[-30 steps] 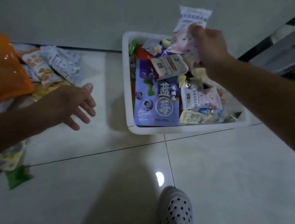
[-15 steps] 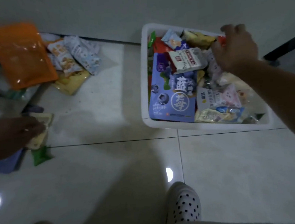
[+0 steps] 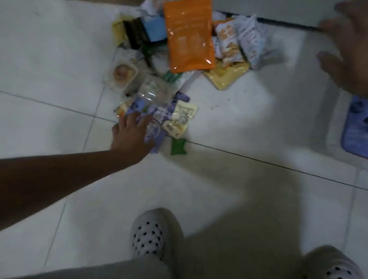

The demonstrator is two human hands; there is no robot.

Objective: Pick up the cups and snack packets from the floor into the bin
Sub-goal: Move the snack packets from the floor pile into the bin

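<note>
— Orange pouch (image 3: 189,33) on top of the snack packets (image 3: 228,41), heaped on the floor (image 3: 243,123) by the far wall?
— Yes. At the near edge, the left hand (image 3: 132,133) touches a purple packet (image 3: 156,125), fingers (image 3: 133,119) stretched out.
— And the right hand (image 3: 358,55)?
— Far right, blurred, fingers spread, holding nothing.

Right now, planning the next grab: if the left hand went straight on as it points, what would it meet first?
Likely the purple packet, right at the fingertips of the left hand; a clear-wrapped snack lies just beyond. Blur hides exact contact.
</note>
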